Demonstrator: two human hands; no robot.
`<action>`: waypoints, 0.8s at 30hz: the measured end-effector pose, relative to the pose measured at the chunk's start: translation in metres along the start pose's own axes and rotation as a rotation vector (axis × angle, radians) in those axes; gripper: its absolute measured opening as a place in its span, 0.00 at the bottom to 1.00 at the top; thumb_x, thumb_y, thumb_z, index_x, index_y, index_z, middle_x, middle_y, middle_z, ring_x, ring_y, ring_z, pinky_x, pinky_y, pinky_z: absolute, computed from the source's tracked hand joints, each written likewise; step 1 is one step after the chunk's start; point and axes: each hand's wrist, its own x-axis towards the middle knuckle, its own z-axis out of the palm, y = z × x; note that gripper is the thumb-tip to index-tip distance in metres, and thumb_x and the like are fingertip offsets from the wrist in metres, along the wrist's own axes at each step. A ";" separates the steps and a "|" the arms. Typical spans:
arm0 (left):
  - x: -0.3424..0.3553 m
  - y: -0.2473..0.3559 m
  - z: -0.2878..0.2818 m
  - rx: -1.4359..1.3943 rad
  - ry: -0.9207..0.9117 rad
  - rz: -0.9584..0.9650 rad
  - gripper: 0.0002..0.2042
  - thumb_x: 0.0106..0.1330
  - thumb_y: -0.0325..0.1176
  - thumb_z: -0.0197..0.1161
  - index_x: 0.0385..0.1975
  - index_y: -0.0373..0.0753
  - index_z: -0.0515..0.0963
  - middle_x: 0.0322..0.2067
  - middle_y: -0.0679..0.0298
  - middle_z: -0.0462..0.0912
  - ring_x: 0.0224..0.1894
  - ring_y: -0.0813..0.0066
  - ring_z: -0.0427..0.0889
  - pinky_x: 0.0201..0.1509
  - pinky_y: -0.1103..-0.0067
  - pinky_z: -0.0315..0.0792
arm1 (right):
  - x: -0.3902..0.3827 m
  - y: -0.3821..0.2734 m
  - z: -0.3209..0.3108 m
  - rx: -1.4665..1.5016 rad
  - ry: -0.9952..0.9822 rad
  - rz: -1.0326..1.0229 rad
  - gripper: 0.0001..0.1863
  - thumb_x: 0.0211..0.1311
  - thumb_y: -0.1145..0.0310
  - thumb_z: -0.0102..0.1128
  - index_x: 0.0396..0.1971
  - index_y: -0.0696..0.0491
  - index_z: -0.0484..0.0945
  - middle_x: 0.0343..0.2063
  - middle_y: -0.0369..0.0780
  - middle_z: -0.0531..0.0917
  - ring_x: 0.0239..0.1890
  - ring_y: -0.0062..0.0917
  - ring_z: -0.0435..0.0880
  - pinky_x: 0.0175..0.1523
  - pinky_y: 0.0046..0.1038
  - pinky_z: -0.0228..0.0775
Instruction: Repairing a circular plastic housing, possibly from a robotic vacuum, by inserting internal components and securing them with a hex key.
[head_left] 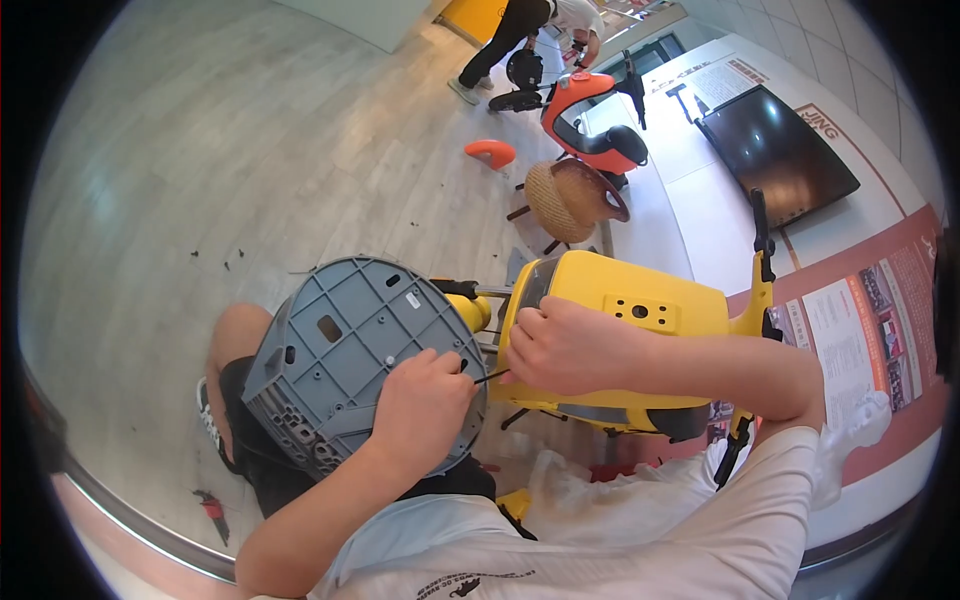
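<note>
A large round grey plastic panel (pixel 350 335), with ribs and several holes on its face, lies tilted over my legs. My left hand (pixel 425 405) rests on its right part, fingers curled in. From there a thin black strand (pixel 491 377) runs across to my right hand (pixel 565 345); whether it is a cable or a stiff rod, I cannot tell. Both hands are closed around its ends, and my fingers hide those ends. Beside my right hand is a yellow electric scooter (pixel 650 290), its near body end partly covered by that hand.
An orange scooter (pixel 590 125) stands farther off, with a person (pixel 575 20) bending behind it. A woven stool (pixel 560 200) and an orange shell piece (pixel 490 153) are nearer. A red-and-black tool (pixel 212 510) lies on the floor at left. A dark screen (pixel 780 155) hangs at right.
</note>
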 end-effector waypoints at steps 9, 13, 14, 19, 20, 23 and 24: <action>-0.002 -0.003 0.001 0.017 0.027 0.037 0.04 0.56 0.31 0.71 0.23 0.40 0.84 0.26 0.65 0.77 0.34 0.64 0.78 0.38 0.70 0.76 | 0.004 0.005 0.009 0.368 -0.116 -0.078 0.27 0.73 0.53 0.56 0.15 0.55 0.78 0.16 0.40 0.80 0.21 0.33 0.81 0.26 0.35 0.71; -0.001 -0.003 0.002 0.053 -0.004 0.078 0.04 0.56 0.31 0.71 0.24 0.39 0.84 0.26 0.64 0.77 0.35 0.63 0.78 0.39 0.69 0.76 | 0.005 -0.011 -0.005 0.601 -0.293 -0.036 0.27 0.75 0.56 0.54 0.16 0.56 0.79 0.15 0.45 0.81 0.20 0.40 0.82 0.28 0.40 0.74; -0.001 -0.004 0.002 0.068 -0.012 0.086 0.04 0.56 0.31 0.70 0.24 0.39 0.83 0.27 0.64 0.77 0.35 0.63 0.78 0.39 0.69 0.75 | 0.009 -0.012 -0.010 0.607 -0.290 -0.036 0.27 0.75 0.56 0.54 0.16 0.56 0.79 0.15 0.45 0.81 0.20 0.40 0.82 0.28 0.40 0.74; -0.002 -0.002 -0.001 0.010 -0.022 0.065 0.05 0.57 0.29 0.67 0.21 0.39 0.82 0.28 0.62 0.78 0.37 0.62 0.79 0.45 0.70 0.75 | 0.018 -0.019 -0.008 1.252 -0.345 0.484 0.30 0.78 0.55 0.48 0.16 0.59 0.78 0.15 0.46 0.81 0.21 0.47 0.80 0.32 0.40 0.74; -0.001 -0.004 0.000 0.018 0.002 0.070 0.05 0.58 0.30 0.68 0.21 0.39 0.82 0.27 0.62 0.77 0.36 0.62 0.78 0.42 0.69 0.75 | 0.021 -0.018 -0.010 1.259 -0.342 0.479 0.30 0.78 0.55 0.48 0.16 0.59 0.78 0.15 0.46 0.81 0.21 0.47 0.80 0.32 0.40 0.74; 0.000 -0.007 0.007 0.030 0.034 0.080 0.06 0.59 0.30 0.69 0.22 0.38 0.82 0.26 0.62 0.76 0.35 0.62 0.77 0.40 0.68 0.76 | 0.028 -0.013 -0.015 1.520 -0.491 0.777 0.28 0.77 0.57 0.47 0.23 0.63 0.81 0.26 0.50 0.86 0.32 0.46 0.86 0.41 0.41 0.78; 0.001 -0.008 0.008 0.031 0.047 0.089 0.07 0.59 0.30 0.69 0.21 0.38 0.82 0.25 0.62 0.76 0.34 0.62 0.77 0.40 0.68 0.76 | 0.023 -0.010 -0.012 1.513 -0.457 0.787 0.27 0.77 0.55 0.48 0.27 0.62 0.82 0.26 0.49 0.85 0.33 0.43 0.86 0.42 0.40 0.77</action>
